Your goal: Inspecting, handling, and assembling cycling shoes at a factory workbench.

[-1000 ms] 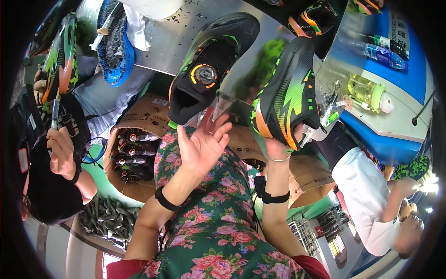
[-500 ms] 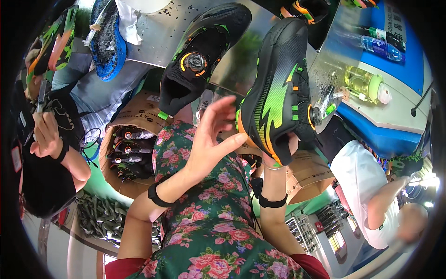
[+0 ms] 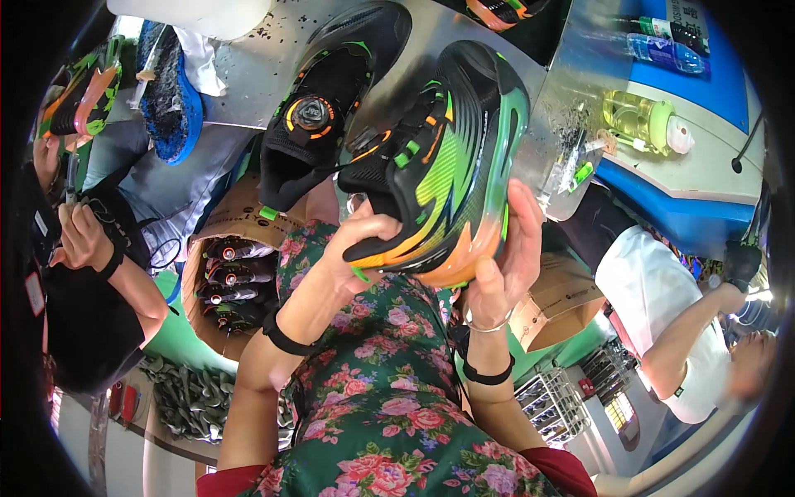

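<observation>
A black running shoe (image 3: 447, 182) with green and orange markings is held over my lap, toe pointing away and sole turned to the right. My left hand (image 3: 354, 248) grips its heel collar, the thumb at the opening. Beside the sole, my right hand (image 3: 507, 257) has its fingers stretched out and apart, close against the midsole; whether it bears any weight I cannot tell. The matching shoe (image 3: 310, 124), with a round dial on its tongue, rests on the metal table (image 3: 240, 70) to the left.
Cartons (image 3: 236, 219) stand below, the left one filled with several shoes. A blue insole (image 3: 170, 108) with dark crumbs lies far left. A bottle with yellowish liquid (image 3: 633, 120) stands right. Co-workers sit on both sides; the left one's hand (image 3: 83, 236) holds a thin tool.
The shoe has passed from my right hand into my left and rolled over, so its sole side faces right. My right hand has come out from the heel and spread its fingers.
</observation>
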A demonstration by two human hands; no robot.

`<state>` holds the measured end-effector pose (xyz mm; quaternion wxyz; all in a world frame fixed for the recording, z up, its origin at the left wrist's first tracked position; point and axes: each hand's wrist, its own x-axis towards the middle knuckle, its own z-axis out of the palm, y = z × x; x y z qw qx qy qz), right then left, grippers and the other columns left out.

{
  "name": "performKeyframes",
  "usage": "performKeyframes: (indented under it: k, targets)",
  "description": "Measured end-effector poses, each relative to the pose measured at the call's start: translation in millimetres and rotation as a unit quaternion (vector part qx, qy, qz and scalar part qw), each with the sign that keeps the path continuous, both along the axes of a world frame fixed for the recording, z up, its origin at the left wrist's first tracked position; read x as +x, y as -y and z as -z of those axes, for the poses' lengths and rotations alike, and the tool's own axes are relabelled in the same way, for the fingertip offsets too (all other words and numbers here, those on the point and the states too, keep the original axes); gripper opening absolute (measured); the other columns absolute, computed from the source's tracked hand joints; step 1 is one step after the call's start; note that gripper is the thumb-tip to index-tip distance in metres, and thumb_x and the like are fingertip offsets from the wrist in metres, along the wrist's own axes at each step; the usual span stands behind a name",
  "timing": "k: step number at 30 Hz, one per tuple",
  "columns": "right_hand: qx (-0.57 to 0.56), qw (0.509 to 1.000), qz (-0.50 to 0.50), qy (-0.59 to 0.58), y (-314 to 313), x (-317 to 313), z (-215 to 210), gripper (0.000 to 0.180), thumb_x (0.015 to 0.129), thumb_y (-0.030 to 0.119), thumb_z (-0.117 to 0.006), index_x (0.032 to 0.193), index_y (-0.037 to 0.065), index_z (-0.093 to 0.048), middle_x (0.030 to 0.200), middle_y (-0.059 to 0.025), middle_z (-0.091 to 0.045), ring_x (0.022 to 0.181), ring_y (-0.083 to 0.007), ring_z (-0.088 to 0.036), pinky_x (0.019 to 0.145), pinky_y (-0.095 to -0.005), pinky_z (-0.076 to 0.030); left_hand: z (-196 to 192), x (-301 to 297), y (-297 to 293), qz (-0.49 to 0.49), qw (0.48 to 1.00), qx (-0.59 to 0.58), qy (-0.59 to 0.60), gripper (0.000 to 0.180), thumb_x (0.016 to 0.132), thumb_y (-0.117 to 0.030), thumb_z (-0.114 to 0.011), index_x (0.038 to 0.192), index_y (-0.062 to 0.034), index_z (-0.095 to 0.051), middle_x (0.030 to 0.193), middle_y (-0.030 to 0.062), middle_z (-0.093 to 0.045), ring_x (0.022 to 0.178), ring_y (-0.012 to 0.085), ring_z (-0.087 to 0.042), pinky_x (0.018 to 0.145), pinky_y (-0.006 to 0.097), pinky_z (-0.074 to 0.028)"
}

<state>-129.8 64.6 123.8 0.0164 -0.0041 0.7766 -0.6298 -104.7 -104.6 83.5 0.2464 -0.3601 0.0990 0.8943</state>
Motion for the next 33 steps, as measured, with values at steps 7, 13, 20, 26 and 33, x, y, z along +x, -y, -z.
performKeyframes:
  k: [7,13,20,26,33]
  targets:
    - [0.034,0.998,-0.017,-0.051,7.7,0.0,-1.7,0.071,0.079,0.039,-0.072,0.132,-0.003,-0.053,0.138,-0.0172,-0.039,0.129,-0.0284,-0.040,0.109,-0.0412,-0.031,23.0,13.5,-9.6,-0.026,0.991,0.127,0.028,0.039,0.083,-0.007,-0.060,0.122,0.0005,-0.059,0.116,0.0133,-0.066,0.104,0.0233,-0.066,0.091,0.036,-0.055]
    - [0.071,0.991,-0.047,-0.100,17.4,-3.0,-3.3,0.065,0.076,0.035,-0.073,0.126,-0.004,-0.058,0.136,-0.0188,-0.041,0.118,-0.0292,-0.046,0.101,-0.0399,-0.039,29.8,16.4,-22.7,-0.011,0.985,0.170,0.014,0.049,0.102,-0.029,-0.047,0.144,-0.0043,-0.041,0.146,0.0133,-0.045,0.131,0.0239,-0.048,0.111,0.038,-0.040]
    - [0.109,0.983,-0.066,-0.131,23.2,-7.9,-4.7,0.063,0.074,0.036,-0.074,0.122,-0.003,-0.062,0.133,-0.0191,-0.046,0.112,-0.0281,-0.047,0.093,-0.0371,-0.042,28.4,14.3,-27.8,-0.027,0.977,0.209,-0.040,0.049,0.104,-0.027,-0.042,0.147,-0.0041,-0.035,0.148,0.0128,-0.042,0.134,0.0236,-0.044,0.114,0.037,-0.036]
    - [0.116,0.978,-0.082,-0.152,25.8,-8.2,-4.5,0.061,0.073,0.036,-0.075,0.120,-0.001,-0.064,0.133,-0.0189,-0.048,0.108,-0.0276,-0.046,0.088,-0.0360,-0.042,29.3,10.4,-32.5,-0.031,0.972,0.233,-0.024,0.049,0.105,-0.027,-0.041,0.147,-0.0040,-0.034,0.148,0.0126,-0.041,0.134,0.0236,-0.043,0.114,0.037,-0.035]
    - [0.131,0.976,-0.080,-0.157,27.5,-6.4,-7.5,0.057,0.073,0.038,-0.076,0.116,0.001,-0.066,0.132,-0.0179,-0.050,0.105,-0.0283,-0.046,0.086,-0.0364,-0.042,32.5,10.6,-36.5,-0.035,0.968,0.248,-0.014,0.050,0.105,-0.028,-0.040,0.148,-0.0039,-0.033,0.148,0.0123,-0.041,0.134,0.0237,-0.043,0.115,0.037,-0.035]
